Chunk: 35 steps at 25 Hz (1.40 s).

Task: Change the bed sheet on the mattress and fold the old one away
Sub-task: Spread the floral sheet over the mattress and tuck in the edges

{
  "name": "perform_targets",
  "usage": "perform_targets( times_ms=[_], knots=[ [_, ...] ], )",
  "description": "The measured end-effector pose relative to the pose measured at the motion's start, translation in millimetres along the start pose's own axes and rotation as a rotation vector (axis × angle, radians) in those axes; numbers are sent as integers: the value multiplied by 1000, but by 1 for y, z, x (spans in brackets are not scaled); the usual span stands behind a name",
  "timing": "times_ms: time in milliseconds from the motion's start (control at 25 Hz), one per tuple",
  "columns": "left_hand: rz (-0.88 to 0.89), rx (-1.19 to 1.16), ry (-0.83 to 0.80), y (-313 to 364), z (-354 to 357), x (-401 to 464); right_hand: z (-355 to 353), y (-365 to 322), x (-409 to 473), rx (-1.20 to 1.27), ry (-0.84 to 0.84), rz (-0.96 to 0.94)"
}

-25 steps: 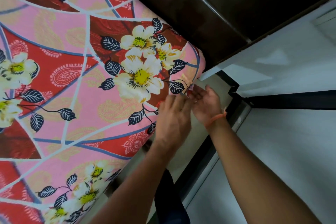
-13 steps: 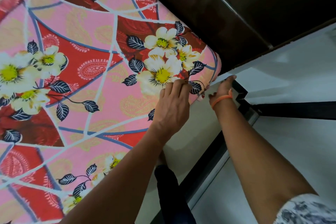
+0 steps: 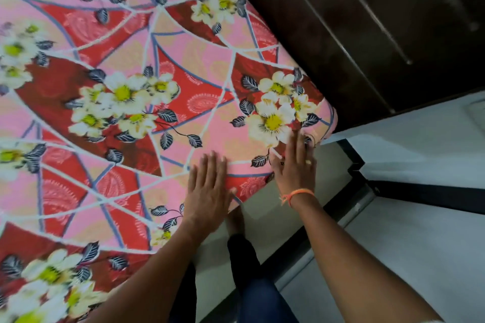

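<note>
beside dark cabinets (image 3: 328, 34), both hands, left (image 3: 207, 191) and right (image 3: 295, 168), press flat, fingers spread, on floral sheet (image 3: 183, 65).

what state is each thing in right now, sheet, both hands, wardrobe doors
floral bed sheet: spread flat over the mattress, wrapped over the near corner
left hand: open, palm flat, pressing on the sheet near the edge
right hand: open, fingers straight, resting on the sheet at the corner
orange wrist thread: worn on the right wrist
dark wardrobe doors: closed
</note>
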<state>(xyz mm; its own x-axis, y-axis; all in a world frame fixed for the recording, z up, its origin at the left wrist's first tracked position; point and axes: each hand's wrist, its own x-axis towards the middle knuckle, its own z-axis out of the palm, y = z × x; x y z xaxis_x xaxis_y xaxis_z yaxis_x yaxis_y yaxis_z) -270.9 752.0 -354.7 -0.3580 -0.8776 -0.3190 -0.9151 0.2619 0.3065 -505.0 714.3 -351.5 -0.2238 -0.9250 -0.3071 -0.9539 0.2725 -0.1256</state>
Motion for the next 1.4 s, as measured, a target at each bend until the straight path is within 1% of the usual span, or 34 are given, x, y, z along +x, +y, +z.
perform_targets(
  times_ms=[40,80,120,200,240,320,360,440,480,520,640,680,720,760,800,840,920,960,1000,1040,1080,1120,1160,1200,1240,1280,1320,1360,1400],
  knots=[
    [4,-17,-75,3,-1,-14,-5,1,-10,35,-111,143],
    [-10,-55,-124,6,-11,-26,-16,-4,-20,52,-205,240],
    [-30,-112,-155,7,-25,-37,-29,-13,-26,53,-240,283],
    [-111,-250,-147,6,-57,-57,-64,-40,-30,31,-164,231],
    [-193,-310,-79,3,-74,-67,-80,-58,-28,27,-119,167],
    [-397,-368,56,-15,-104,-83,-103,-101,-22,38,-71,21],
    [-468,-377,110,-28,-113,-87,-108,-123,-17,63,-51,-41],
    [-521,-339,203,-60,-122,-93,-103,-168,-2,81,-24,-194],
    [-540,-307,223,-80,-118,-96,-94,-188,3,55,-37,-280],
    [-571,-278,205,-99,-106,-101,-77,-205,5,19,-65,-360],
    [-673,-229,93,-131,-50,-134,-4,-226,-29,-143,-253,-527],
    [-675,-211,65,-129,-30,-148,18,-226,-51,-226,-272,-590],
    [-666,-209,56,-121,-15,-165,35,-224,-76,-298,-255,-667],
    [-655,-203,88,-110,2,-183,49,-223,-104,-346,-260,-769],
    [-636,-198,132,-99,17,-201,58,-221,-129,-364,-282,-908],
    [-611,-189,161,-90,30,-218,64,-218,-149,-372,-325,-1094],
    [-554,-202,151,-82,39,-247,64,-225,-174,-347,-427,-1470],
    [-509,-224,169,-86,40,-259,62,-236,-174,-282,-435,-1600],
    [-466,-254,229,-93,39,-268,58,-251,-170,-187,-371,-1658],
    [-470,-284,309,-104,34,-276,55,-271,-163,-91,-294,-1632],
    [-541,-299,395,-121,26,-286,56,-297,-157,-32,-226,-1554],
    [-660,-290,479,-143,17,-295,54,-329,-151,-23,-163,-1442],
    [-801,-269,517,-169,14,-306,57,-361,-147,-63,-84,-1324],
    [-945,-263,507,-196,13,-317,66,-389,-150,-171,-61,-1199],
    [-1049,-293,475,-220,16,-328,78,-412,-161,-316,-128,-1066],
    [-1095,-328,431,-237,23,-341,95,-427,-178,-414,-183,-977],
    [-1082,-342,395,-247,34,-355,114,-438,-202,-450,-165,-972],
    [-1041,-330,374,-248,46,-368,130,-441,-225,-457,-120,-1052],
    [-1029,-314,376,-248,58,-390,143,-447,-257,-469,-91,-1190]
  ],
)
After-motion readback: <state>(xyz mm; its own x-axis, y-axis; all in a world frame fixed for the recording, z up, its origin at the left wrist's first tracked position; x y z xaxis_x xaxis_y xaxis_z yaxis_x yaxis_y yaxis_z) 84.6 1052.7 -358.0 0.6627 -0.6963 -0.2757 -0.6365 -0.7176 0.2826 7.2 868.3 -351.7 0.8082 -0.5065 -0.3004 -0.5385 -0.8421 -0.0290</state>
